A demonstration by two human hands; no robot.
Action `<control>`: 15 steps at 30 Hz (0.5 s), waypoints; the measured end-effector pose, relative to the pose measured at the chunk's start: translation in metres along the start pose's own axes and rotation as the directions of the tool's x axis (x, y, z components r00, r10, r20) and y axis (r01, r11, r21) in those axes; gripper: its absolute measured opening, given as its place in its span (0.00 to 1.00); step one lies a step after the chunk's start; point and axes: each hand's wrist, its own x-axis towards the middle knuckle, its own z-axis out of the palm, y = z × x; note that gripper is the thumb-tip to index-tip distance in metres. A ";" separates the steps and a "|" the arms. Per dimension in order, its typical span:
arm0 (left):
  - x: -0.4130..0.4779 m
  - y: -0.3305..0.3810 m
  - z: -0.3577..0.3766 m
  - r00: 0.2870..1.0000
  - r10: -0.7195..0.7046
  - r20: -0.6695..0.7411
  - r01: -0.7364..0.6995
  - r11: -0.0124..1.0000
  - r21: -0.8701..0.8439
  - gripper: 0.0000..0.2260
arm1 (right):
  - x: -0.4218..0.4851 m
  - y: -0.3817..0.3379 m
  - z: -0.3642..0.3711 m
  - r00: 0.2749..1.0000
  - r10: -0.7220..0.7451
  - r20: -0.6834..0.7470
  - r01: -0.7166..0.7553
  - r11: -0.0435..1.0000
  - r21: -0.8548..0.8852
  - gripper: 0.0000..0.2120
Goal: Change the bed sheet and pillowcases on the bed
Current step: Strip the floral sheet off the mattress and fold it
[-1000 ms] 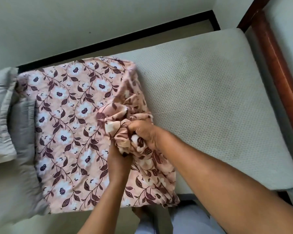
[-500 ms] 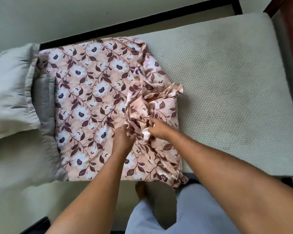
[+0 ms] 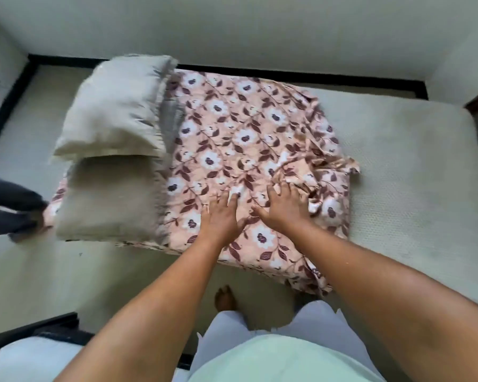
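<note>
Both hands flat on the folded floral bed sheet (image 3: 232,128): left hand (image 3: 221,219) and right hand (image 3: 284,209) side by side, palms down, fingers straight and spread, gripping nothing. Sheet: pink ground, white flowers, maroon leaves and vines. It lies across the bare cream mattress (image 3: 411,175), toward its pillow end; the near edge hangs over the mattress's near side. Fabric is smooth on the far part and bunched in wrinkles just beyond the right hand's fingers. Two beige pillows (image 3: 113,106) overlap the sheet's left edge.
</note>
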 end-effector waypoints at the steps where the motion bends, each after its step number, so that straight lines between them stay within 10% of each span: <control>1: -0.011 -0.021 -0.009 1.000 -0.013 -0.007 0.013 1.000 -0.003 0.37 | -0.006 -0.027 -0.002 0.999 -0.035 -0.023 0.035 0.999 -0.037 0.42; 15: -0.035 -0.168 -0.069 0.972 -0.227 -0.058 0.213 0.960 -0.179 0.34 | 0.007 -0.199 -0.030 0.967 -0.251 -0.052 0.241 0.958 -0.156 0.41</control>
